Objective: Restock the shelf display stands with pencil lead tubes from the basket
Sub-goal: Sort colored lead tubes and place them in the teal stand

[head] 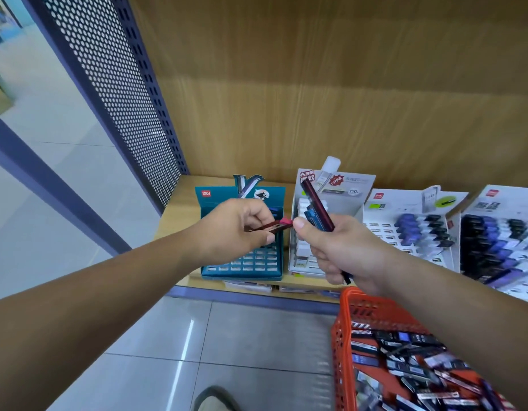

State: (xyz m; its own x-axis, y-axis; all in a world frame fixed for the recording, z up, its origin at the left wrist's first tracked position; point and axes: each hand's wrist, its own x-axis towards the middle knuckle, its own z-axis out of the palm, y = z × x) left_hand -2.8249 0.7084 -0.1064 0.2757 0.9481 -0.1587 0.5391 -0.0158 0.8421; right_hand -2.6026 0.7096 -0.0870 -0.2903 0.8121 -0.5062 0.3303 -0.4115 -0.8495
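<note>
At the left end of the wooden shelf, the left hand pinches a dark-red, pink-capped lead tube over the teal cardboard stand. The right hand grips maroon and blue tubes near the rim of the orange plastic basket.

Wooden shelf held four stands in a row: teal stand, white stand, second white stand, third white stand.

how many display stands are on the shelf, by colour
teal display stand: 1
white display stands: 3
total: 4
</note>
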